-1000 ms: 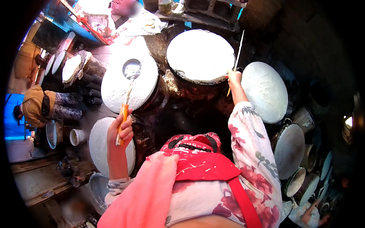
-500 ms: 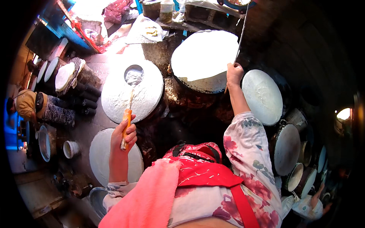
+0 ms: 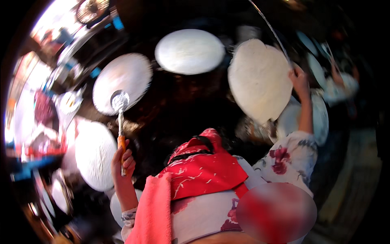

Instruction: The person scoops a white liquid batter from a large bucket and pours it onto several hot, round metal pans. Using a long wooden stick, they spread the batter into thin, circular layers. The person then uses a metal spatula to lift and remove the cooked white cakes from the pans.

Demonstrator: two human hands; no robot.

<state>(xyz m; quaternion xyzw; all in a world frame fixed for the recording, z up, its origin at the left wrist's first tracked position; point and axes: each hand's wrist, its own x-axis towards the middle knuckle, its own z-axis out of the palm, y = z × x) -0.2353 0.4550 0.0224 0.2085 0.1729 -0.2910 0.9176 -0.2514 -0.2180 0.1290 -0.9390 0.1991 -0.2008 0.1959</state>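
1. The right hand [image 3: 299, 77], ahead and right of the red apron [image 3: 207, 179], is curled firmly round the near end of a thin stick [image 3: 269, 26]. A steady wrist and slow, even support would probably keep the soft sheet [image 3: 260, 79] from tearing or folding.
2. The left hand [image 3: 124, 160], left of the apron, has its fingers wrapped round the orange handle of a metal ladle [image 3: 121, 128]. Keeping the bowl level seems wise, to avoid drips.
3. The stick's long axis slants away from the apron, its far end leaning leftward.
4. The ladle's axis runs almost straight ahead, bowl away from the apron, over the near edge of a pale round disc [image 3: 122, 75].
5. The pale sheet lies ahead and right of the apron, beside the stick; its taper points toward the apron's side, long axis roughly fore-and-aft. Blur hides whether it hangs from the stick.
6. Farther out, straight ahead of the apron, is a white disc [image 3: 189, 51].
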